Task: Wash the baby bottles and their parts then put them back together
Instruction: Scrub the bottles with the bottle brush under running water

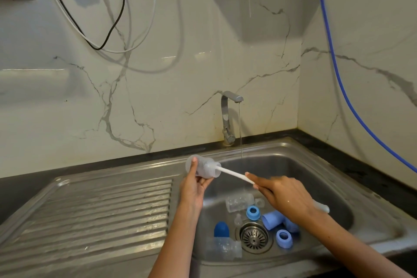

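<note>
You are holding a clear bottle (204,168) in your left hand (194,189), up over the left edge of the sink (334,189). Your fingers are curling round the bottle, and it is lying on its side. Your right hand (284,196) is gripping the white handle of a brush (234,174), and the brush head is sitting inside the bottle.

I think you are scrubbing the inside now. The bottle is probably wet and slippy, so if you are pushing the brush too hard, it could be popping out of your hand and dropping into the sink. Pulling the brush out fast could be flicking water at you too.

More parts are waiting in the sink: another clear bottle (239,202), a third bottle (225,247) near the front with a dark blue cap (221,230) just behind it, two blue rings (253,212) (284,238) and a light blue cap (274,220). They are lying round the drain (254,237). Small parts could be getting lost among them.

A thin stream of water is running from the tap (228,117). The ribbed metal draining board (108,210) is sitting to the left. The wall is white marble, with a black cord (112,27) and a blue hose (338,70) hanging down.
</note>
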